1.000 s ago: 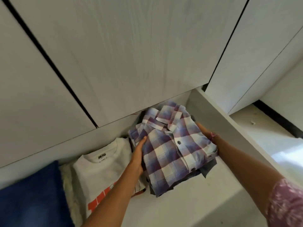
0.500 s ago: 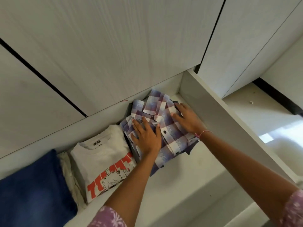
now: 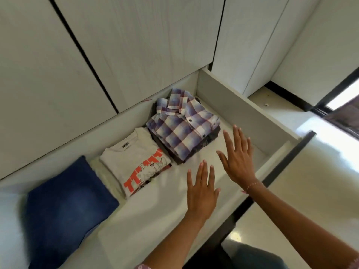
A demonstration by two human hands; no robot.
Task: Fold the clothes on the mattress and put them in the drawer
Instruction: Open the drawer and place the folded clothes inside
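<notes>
Head view looks down into the open drawer (image 3: 229,105), a pale, smooth-sided box pulled out from under flat white cabinet doors (image 3: 136,45). Against its far right corner sits the folded plaid shirt (image 3: 182,127), soft checked cotton in purple, blue and white, collar up and buttons showing, resting on a darker folded garment (image 3: 210,139) whose edge peeks out beneath. Just beside it lies a white T-shirt (image 3: 136,158) with an orange print, folded flat, and further left a thick blue folded piece (image 3: 66,200), denim by the look of it. The row seems laid side by side so each piece stays visible and squared. Both hands hover above the bare drawer floor, near the plaid stack but not touching it: the left hand (image 3: 202,193) and the right hand (image 3: 240,162) each have the grip apart, fingers straight and spread, holding nothing. I'd judge this shirt placed.
</notes>
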